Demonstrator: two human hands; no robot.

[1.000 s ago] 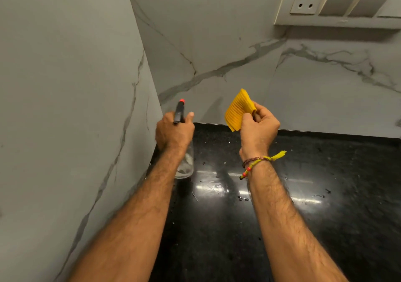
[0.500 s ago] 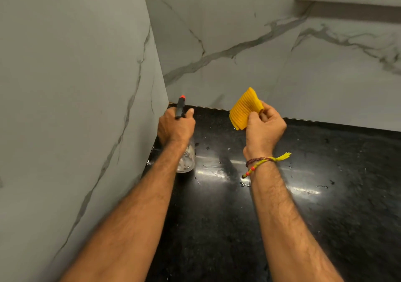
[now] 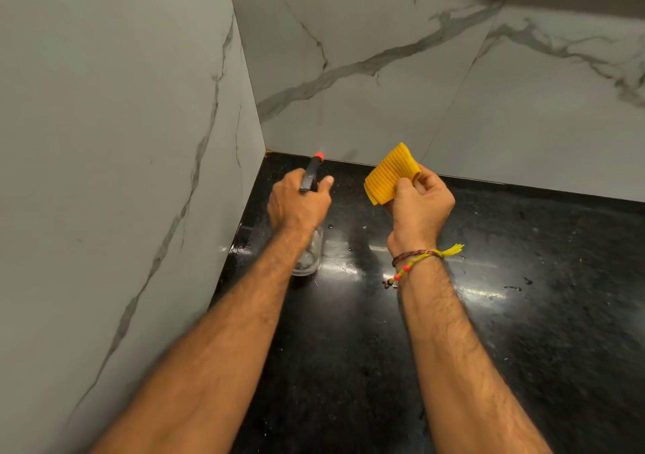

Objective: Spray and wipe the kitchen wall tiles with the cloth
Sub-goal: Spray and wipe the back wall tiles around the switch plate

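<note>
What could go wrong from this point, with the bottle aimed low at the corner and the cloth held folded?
1. The clear spray bottle with the red-tipped nozzle, gripped by the left hand, points near the wall's base, so spray may land on the already wet glossy black countertop.
2. The right hand only pinches the folded yellow ribbed cloth, which might slip when wiping the grey-veined marble wall tiles.

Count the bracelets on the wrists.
2, both on the right wrist: a dark braided bracelet and a yellow beaded thread just below it. The left wrist shows none.
</note>
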